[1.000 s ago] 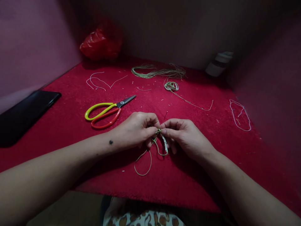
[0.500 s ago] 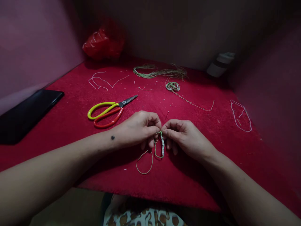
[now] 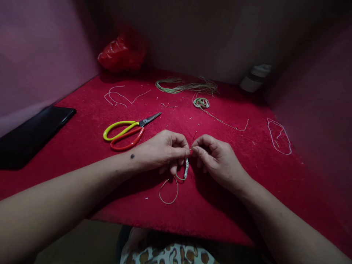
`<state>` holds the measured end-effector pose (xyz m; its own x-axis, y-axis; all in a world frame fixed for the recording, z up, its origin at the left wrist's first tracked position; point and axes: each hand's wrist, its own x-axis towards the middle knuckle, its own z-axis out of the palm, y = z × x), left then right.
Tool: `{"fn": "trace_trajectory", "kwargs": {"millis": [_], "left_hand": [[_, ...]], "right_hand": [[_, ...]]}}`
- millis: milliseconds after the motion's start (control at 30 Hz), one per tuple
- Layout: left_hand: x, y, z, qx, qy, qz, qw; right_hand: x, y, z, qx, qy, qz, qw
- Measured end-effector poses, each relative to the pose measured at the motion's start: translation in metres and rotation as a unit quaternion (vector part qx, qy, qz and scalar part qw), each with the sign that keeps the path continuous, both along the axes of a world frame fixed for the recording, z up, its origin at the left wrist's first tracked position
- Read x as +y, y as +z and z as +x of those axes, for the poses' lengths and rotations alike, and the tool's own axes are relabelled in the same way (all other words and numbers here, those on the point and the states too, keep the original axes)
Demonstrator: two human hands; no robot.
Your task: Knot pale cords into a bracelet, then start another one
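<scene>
Between my hands is a braided cord [image 3: 186, 168], pale and twisted, hanging below the fingertips. My left hand [image 3: 173, 150] is closed in a pinch at its upper end, which the fingers hide. A thin strand runs from there to my right hand [image 3: 210, 154], whose thumb and forefinger pinch it. Beneath my left hand a loop of thin olive cord [image 3: 168, 202] droops onto the red cloth. Scissors [image 3: 128, 134] with one yellow and one red handle lie left of my hands, blades pointing away to the right.
On the red-covered table [image 3: 220, 223] lie a bundle of green cords [image 3: 187, 86], a coiled braided cord [image 3: 201, 103] and a loop of white string [image 3: 272, 137]. A black flat object [image 3: 35, 132] is at left. Farther back are a red plastic bag [image 3: 122, 55] and a white bottle [image 3: 254, 79].
My right hand has shifted slightly, and a thin strand now spans the gap between the fingertips. The braid's green top has gone behind my left fingers.
</scene>
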<state>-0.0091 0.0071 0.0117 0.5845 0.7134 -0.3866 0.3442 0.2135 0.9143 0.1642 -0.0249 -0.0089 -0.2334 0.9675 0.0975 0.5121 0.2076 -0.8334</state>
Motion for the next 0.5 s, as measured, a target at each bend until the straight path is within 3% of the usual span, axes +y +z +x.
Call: {"fn": "trace_trajectory", "kwargs": {"millis": [233, 500], "left_hand": [[0.0008, -0.0031, -0.0026, -0.052, -0.008, -0.034, 0.998], [0.002, -0.0045, -0.0027, -0.089, 0.002, -0.052, 0.995]], "right_hand": [[0.004, -0.001, 0.0027, -0.009, -0.032, 0.036, 0.999], [0.0032, -0.0021, -0.0005, 0.061, -0.047, -0.029, 0.997]]}}
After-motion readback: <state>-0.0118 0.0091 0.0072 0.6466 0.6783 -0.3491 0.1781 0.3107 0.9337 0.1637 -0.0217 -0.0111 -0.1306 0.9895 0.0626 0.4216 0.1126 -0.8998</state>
